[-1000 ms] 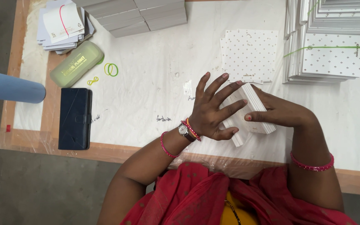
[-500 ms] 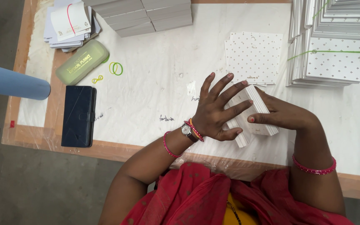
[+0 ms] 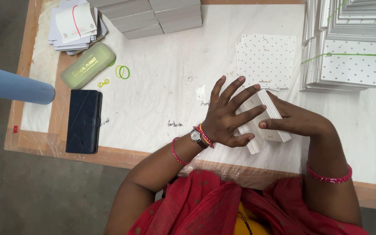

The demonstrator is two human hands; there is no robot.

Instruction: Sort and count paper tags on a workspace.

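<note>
Small packing or paper-goods workshop: plastic-covered worktable [image 3: 162, 87], grey board stacks [image 3: 153, 17] at top, banded dotted card bundles [image 3: 349, 56] upper right, rubber bands [image 3: 122, 72].

Matt white card pieces [image 3: 264, 124] lie under 2 bare hands on a table [image 3: 162, 104] covered in smooth, slightly glossy white sheeting, edged with wood under clear plastic film. Nearby: a matt green plastic case [image 3: 88, 65] and a dark leather-look wallet [image 3: 84, 121].
</note>
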